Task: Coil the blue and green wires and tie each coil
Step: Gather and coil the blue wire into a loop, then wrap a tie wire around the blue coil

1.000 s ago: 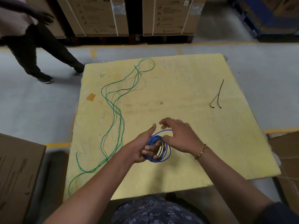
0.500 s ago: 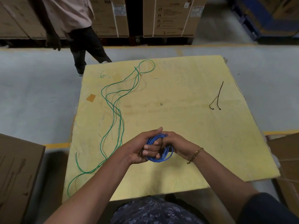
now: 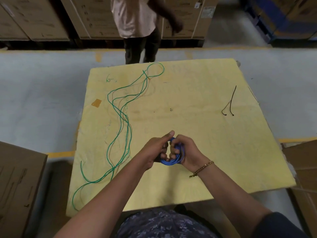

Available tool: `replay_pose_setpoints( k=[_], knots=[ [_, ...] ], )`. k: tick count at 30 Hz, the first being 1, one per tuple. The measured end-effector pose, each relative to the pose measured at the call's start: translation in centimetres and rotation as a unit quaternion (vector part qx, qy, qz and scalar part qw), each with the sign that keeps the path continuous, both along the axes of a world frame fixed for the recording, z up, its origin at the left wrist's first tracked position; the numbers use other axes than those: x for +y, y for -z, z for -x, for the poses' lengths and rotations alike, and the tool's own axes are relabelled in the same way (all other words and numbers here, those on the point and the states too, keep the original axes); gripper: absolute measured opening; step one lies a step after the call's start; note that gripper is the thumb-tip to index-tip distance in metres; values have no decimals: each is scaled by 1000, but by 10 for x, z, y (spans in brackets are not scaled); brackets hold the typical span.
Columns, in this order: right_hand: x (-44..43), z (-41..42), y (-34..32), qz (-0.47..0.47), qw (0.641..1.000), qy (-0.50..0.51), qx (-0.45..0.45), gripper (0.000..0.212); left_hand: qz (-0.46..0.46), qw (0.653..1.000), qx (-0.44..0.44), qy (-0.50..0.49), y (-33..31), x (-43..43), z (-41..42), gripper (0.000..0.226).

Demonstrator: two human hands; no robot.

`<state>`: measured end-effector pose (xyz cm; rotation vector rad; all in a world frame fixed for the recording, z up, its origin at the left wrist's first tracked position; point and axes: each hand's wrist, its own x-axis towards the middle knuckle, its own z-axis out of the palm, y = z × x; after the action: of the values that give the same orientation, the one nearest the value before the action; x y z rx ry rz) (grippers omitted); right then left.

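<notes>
Hands (image 3: 151, 151) round blue coil (image 3: 169, 162) (thumb (image 3: 169, 134) up)

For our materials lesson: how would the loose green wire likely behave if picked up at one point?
Probably floppy: the green wire lies in slack, wandering curves. Likely light, being thin. Its crossing strands might snag or tangle.

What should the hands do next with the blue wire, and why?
Probably the right hand should reach for a black tie while the left hand grips the blue coil, which looks wound but has no tie on it.
</notes>
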<state>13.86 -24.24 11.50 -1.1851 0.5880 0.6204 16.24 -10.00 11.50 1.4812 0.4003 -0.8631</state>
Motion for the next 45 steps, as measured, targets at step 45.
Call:
replay_pose_setpoints(
  k=[45],
  knots=[
    [-286,-155,117,660,700,-256,-100,31,160,910,113,-366,7,-90,20,53]
  ],
)
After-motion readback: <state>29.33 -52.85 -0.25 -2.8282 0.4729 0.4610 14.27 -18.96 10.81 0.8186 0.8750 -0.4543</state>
